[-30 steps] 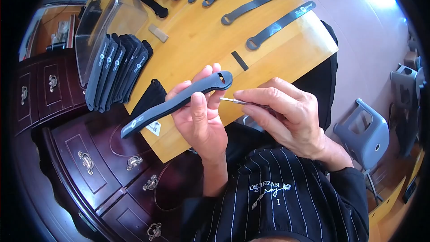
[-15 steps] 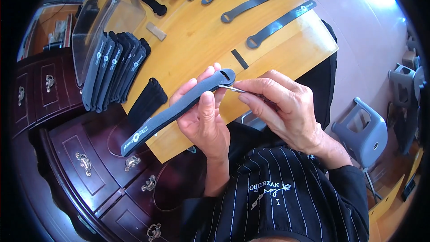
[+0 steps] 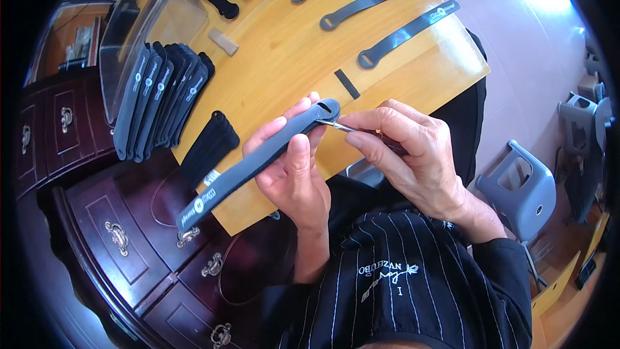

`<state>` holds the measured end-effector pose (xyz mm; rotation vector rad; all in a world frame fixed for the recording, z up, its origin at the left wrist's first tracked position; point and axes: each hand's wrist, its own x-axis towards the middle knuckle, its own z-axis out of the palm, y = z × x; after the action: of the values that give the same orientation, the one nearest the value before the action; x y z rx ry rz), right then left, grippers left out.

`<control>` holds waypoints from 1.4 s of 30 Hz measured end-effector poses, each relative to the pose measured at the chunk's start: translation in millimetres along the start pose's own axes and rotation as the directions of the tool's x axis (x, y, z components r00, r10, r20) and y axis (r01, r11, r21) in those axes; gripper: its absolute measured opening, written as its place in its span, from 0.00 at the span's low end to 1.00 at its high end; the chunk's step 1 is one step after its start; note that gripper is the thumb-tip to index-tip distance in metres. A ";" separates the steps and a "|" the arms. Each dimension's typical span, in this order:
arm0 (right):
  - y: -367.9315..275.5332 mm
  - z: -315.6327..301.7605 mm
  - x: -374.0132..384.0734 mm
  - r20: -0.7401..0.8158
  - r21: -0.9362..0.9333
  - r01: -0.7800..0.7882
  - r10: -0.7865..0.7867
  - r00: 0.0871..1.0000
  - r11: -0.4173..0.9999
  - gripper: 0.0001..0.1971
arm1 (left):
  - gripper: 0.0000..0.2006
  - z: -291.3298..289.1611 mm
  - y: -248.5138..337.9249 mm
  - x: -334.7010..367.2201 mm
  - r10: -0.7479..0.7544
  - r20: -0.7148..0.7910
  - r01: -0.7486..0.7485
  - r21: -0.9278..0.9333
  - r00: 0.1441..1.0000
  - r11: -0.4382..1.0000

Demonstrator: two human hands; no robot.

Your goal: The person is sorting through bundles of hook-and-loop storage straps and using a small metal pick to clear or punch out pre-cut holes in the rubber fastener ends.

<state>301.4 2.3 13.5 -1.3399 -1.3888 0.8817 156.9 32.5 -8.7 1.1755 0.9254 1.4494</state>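
A long grey cable strap point(image 3: 258, 158) with a slotted round end and white print lies slantwise across my left hand point(image 3: 294, 174). The fingers are behind it and the thumb is along its near edge, so my left hand is closed on it. My right hand point(image 3: 413, 155) pinches a slim metal-tipped tool point(image 3: 342, 127), whose handle is mostly hidden in the palm. The tool's tip touches the strap's edge beside the slotted end. Below the left fingers, a black bundle of straps point(image 3: 210, 145) lies on the wooden table point(image 3: 278, 45).
Several grey straps point(image 3: 413, 29) lie spread at the far right of the table. A fanned pile of straps point(image 3: 161, 100) stands at the left, near a clear plastic panel point(image 3: 119, 58). A short black strip point(image 3: 347, 84), a beige block point(image 3: 223, 42) and a black roll point(image 3: 215, 0) lie around. A grey stool point(image 3: 520, 187) stands right.
The strap's printed end has turned slightly, showing more of its flat face. The tool's tip stays at the slotted end, and both hands have hardly moved.
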 end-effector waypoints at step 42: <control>32.5 6.4 17.4 0.097 0.107 -0.019 0.009 0.995 0.994 0.14 | 0.09 -29.1 -21.9 -4.6 0.449 0.333 -0.551 0.354 0.829 0.756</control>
<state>305.7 24.4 -16.3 -1.2402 -1.3861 1.0283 133.8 33.2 -37.2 2.0153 0.8257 1.5108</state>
